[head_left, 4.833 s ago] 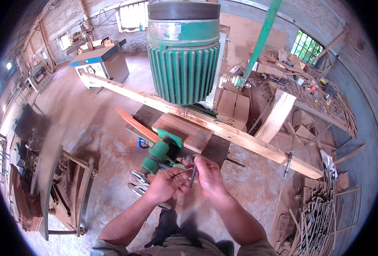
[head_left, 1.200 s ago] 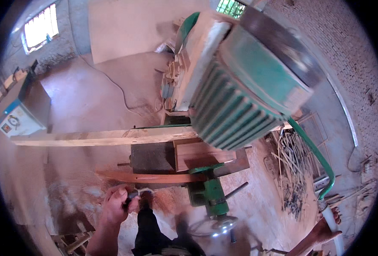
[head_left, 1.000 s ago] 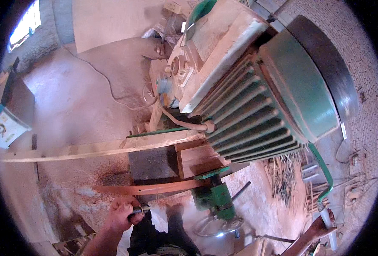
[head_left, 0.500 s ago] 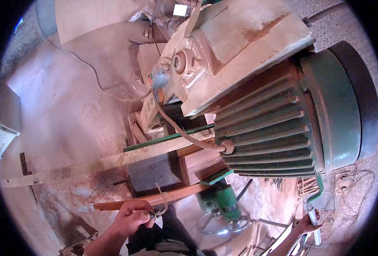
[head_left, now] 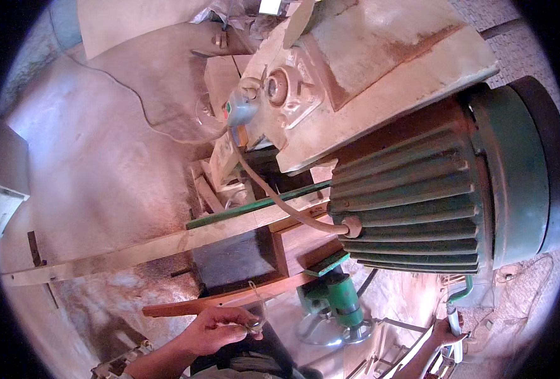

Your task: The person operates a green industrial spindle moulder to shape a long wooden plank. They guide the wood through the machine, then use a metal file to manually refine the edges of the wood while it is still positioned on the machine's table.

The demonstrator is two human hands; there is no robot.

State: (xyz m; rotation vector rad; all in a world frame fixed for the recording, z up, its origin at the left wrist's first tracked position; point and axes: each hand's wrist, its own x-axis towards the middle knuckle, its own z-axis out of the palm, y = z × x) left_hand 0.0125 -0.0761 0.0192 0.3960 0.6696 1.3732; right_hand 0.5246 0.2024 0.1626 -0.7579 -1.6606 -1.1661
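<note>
My left hand (head_left: 223,331) is closed, thumb against fingers, on a small shiny metal piece (head_left: 254,324) with a thin pale cord (head_left: 259,295) rising from it. What exactly the piece is cannot be made out. Just beyond that hand runs a curved reddish wooden piece (head_left: 191,306). At the lower right, my right hand (head_left: 443,333) grips the white handle (head_left: 455,316) of a green crank (head_left: 462,290). The crank hangs below a big green ribbed motor (head_left: 412,202), which fills the right side. A cable (head_left: 261,186) enters the motor's near end.
Above the motor, a dusty machine table (head_left: 393,120) carries a round fitting (head_left: 277,87). Beside it sits a grey switch box (head_left: 240,108). A long pale wooden beam (head_left: 122,256) crosses the left. Below the motor stand a green column (head_left: 344,298) and a metal handwheel (head_left: 313,330). Dust covers the floor.
My left hand has moved right with the metal piece and cord. In the picture, the motor and machine table sit further right and lower, while my right hand and the crank handle sit slightly further left.
</note>
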